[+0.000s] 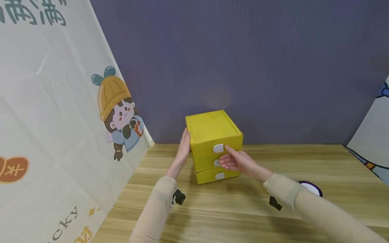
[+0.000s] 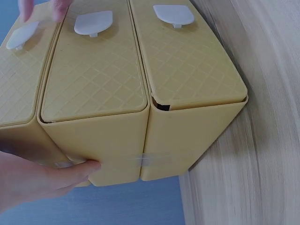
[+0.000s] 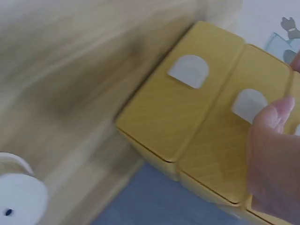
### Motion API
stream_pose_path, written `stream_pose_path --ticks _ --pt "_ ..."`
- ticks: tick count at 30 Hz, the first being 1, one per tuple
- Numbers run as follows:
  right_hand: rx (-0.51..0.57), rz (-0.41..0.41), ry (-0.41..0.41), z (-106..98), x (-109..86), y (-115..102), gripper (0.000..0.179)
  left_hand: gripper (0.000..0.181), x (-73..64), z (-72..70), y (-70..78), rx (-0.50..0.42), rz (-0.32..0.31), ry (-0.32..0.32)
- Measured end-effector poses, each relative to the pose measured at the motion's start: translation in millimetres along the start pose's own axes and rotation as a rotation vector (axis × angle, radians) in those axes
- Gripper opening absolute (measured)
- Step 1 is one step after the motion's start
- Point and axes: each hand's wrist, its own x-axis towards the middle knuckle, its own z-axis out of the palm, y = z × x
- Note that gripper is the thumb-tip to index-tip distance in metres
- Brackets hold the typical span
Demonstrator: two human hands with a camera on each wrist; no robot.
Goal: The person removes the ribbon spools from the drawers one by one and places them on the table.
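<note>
A yellow three-drawer box [image 1: 212, 126] stands on the table against the back wall, with a white tab handle on each drawer. My left hand [image 1: 183, 148] rests along the box's left side, its fingers extended. In front of the drawers is my right hand [image 1: 241, 162], thumb raised beside the top handle [image 1: 217, 148] and fingers loosely bent before the middle handle, partly hiding it. I see nothing held in it. The bottom drawer's handle [image 1: 219, 176] is uncovered. A small dark gap shows at one corner of the bottom drawer [image 2: 197, 61] in the left wrist view.
On the wooden table [image 1: 231, 216], a round white thing with a dark purple rim [image 1: 311, 188] lies to the right, partly behind my right sleeve. A dark blue-grey wall [image 1: 243, 67] rises behind the box. A printed white sheet [image 1: 60, 118] borders the left side.
</note>
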Motion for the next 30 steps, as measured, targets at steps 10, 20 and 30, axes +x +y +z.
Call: stream_pose_path --ticks 10,20,30 --pt "-0.004 0.095 -0.068 -9 17.1 43 0.071 0.062 -1.3 -1.4 0.1 -0.015 -0.007 -0.002" --pt "0.102 0.115 0.003 6 13.2 36 0.052 0.063 -1.9 1.2 0.6 -0.021 -0.009 -0.002" --pt "0.143 0.084 0.061 13 14.6 39 0.054 0.064 -0.2 0.1 0.0 -0.016 -0.008 -0.001"
